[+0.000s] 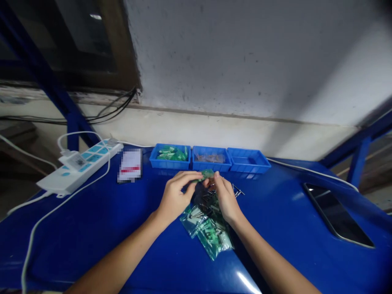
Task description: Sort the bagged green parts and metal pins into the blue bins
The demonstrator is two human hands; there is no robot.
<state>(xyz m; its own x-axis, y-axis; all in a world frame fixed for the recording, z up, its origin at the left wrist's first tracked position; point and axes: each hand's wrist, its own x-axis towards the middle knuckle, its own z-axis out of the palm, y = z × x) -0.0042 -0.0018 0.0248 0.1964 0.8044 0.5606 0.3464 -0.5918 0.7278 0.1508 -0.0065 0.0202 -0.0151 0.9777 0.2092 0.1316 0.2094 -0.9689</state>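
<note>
One green bag [208,174], above the counter [290,232], short of its back edge; left hand [177,192] and right hand [227,200], fingers of both pinched on it. Loose pins [239,190], below. Filled bags [212,239], nearer front edge. Three trays [171,165], row along back edge. Phone [338,214], towards right edge. Power strip [92,159], towards back left corner.

The fingers [190,176] partly hide the small green packet [208,174].

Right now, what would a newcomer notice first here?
Likely the left hand and right hand, central, both at a green bag beside loose pins. Behind them, three blue bins stand in a row. A white power strip lies left, a dark phone right.
</note>
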